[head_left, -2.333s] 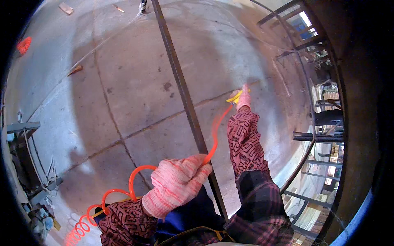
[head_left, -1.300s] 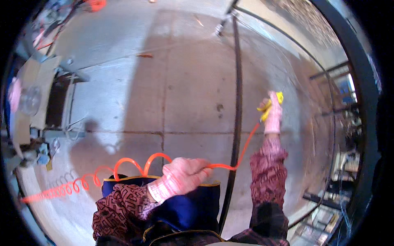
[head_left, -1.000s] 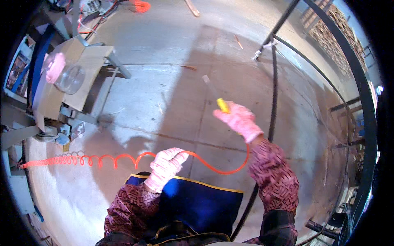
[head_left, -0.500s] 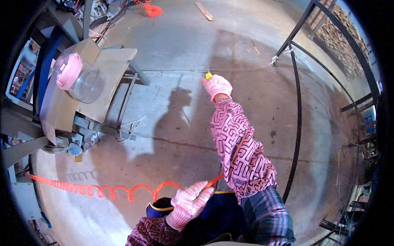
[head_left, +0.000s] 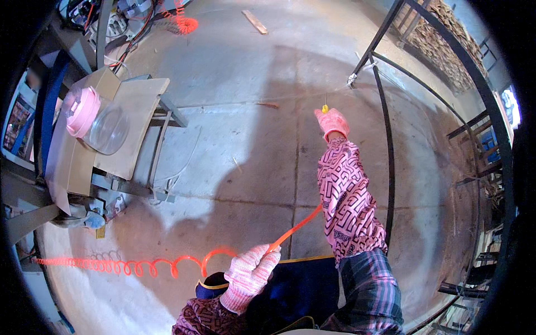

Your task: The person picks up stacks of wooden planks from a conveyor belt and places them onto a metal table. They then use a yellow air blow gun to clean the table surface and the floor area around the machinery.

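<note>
My right hand (head_left: 333, 124), in a pink-and-white knit glove, reaches out over the floor. It is closed around an air blow gun (head_left: 325, 109), of which only a yellow part and a thin nozzle show. Nearer my body, my left hand (head_left: 245, 277), gloved alike, is wrapped round an orange coiled air hose (head_left: 294, 230). From the left hand the hose runs up taut behind my right sleeve, where its end is hidden. Its coils stretch away to the left. Patterned pink sleeves cover both forearms.
At left, a clear jar (head_left: 109, 129) with a pink lid lies on cardboard (head_left: 133, 114) over a metal stand. A black metal frame (head_left: 383, 134) rises at right. Wood strips (head_left: 255, 22) and another orange coil (head_left: 187, 25) lie on the far floor. Stacked wood (head_left: 441, 47) stands far right.
My right hand has swung to the right with the air blow gun. The hose stretch between my hands shows longer. The whole view has shifted slightly; my left hand keeps its grip.
</note>
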`<control>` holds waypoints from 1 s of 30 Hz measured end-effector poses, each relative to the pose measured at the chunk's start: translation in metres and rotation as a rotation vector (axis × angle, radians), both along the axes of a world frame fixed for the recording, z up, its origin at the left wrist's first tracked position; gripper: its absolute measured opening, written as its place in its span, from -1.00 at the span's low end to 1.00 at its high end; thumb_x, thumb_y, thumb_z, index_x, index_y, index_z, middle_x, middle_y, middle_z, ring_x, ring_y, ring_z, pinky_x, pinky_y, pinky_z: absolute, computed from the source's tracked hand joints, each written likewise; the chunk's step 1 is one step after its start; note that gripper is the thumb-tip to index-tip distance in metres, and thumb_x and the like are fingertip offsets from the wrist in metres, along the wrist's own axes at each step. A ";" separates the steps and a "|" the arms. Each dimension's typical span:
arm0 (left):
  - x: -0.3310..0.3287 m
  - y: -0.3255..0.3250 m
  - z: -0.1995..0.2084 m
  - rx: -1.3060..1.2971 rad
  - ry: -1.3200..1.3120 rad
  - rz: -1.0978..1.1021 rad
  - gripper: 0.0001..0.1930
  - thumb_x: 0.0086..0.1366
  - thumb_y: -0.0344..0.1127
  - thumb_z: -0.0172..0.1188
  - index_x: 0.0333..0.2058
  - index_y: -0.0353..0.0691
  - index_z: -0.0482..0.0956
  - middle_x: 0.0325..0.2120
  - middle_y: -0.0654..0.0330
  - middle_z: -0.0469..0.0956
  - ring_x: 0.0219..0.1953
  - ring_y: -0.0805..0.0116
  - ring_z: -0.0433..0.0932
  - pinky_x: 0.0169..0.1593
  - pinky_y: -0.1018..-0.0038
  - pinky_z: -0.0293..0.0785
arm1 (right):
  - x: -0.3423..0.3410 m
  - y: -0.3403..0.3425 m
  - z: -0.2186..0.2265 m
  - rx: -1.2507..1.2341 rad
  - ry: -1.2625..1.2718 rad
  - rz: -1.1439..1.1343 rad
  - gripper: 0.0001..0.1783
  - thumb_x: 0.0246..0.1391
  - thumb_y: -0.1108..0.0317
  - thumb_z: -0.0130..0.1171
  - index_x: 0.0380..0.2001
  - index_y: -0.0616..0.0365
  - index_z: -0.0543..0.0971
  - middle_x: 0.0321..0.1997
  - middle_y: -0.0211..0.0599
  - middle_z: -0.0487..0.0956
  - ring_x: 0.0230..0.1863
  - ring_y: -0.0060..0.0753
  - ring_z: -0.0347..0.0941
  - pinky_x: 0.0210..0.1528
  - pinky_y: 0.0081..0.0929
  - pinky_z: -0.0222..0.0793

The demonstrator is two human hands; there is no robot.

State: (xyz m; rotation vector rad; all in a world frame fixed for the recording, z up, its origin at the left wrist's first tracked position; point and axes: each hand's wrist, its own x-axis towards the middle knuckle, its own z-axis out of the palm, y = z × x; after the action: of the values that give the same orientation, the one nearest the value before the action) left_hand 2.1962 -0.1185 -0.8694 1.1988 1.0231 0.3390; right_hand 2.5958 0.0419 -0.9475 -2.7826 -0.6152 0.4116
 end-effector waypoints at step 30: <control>0.010 -0.001 -0.035 0.906 0.180 -0.440 -0.81 0.17 -0.32 0.18 -0.25 -0.22 0.57 -0.35 0.06 0.56 -0.40 0.09 0.60 -0.38 0.31 0.54 | -0.192 0.097 0.020 0.032 0.101 0.826 -0.43 -0.01 -0.17 0.11 -0.21 0.12 0.65 -0.16 -0.08 0.62 -0.08 -0.08 0.55 -0.05 -0.17 0.44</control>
State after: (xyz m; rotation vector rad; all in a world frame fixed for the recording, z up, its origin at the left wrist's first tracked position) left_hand 2.2060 -0.1192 -0.9047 2.2580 0.7209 0.3573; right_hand 2.4035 0.1385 -0.9273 -2.3289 -1.7078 0.6717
